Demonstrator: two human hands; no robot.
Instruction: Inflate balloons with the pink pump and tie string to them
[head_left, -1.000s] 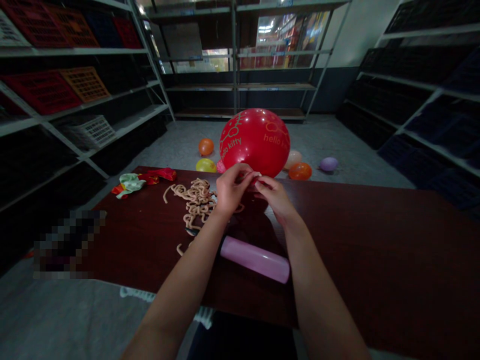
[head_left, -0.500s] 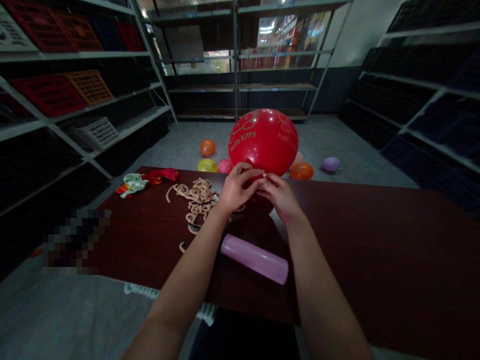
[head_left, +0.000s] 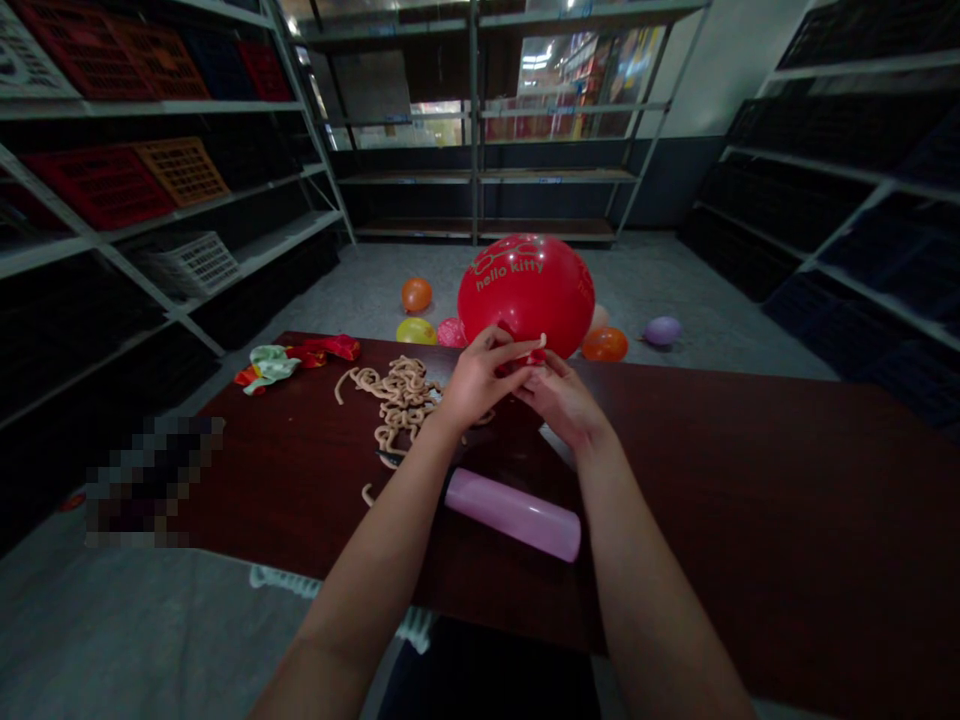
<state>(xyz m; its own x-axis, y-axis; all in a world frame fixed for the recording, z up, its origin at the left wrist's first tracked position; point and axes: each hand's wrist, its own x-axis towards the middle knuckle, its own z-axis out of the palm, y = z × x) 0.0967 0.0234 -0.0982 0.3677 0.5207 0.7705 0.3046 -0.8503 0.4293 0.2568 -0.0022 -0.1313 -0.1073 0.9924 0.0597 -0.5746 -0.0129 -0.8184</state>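
A big red balloon [head_left: 529, 290] printed "hello kitty" stands inflated just beyond my hands, over the table's far edge. My left hand [head_left: 484, 375] is closed, its thumb and fingers pinching at the balloon's neck. Meeting it there, my right hand [head_left: 559, 395] is closed too, with the red mouth of the balloon showing between the fingertips. Below my forearms lies a pink cylindrical balloon pump [head_left: 517, 512], its dark end partly behind my left arm. A tangled heap of beige cord [head_left: 401, 390] lies left of my left hand.
Limp balloons, red [head_left: 330, 348] and pale green [head_left: 270, 367], lie at the dark table's [head_left: 750, 480] left end. Inflated balloons rest on the floor beyond, including orange [head_left: 604, 344] and purple [head_left: 663, 330] ones. Shelves with crates [head_left: 97, 185] line the sides; a rack [head_left: 474, 130] stands behind.
The red balloon has turned and dropped slightly, so its print faces me more. Its red mouth now shows between my fingers, and my right hand has rolled over a little.
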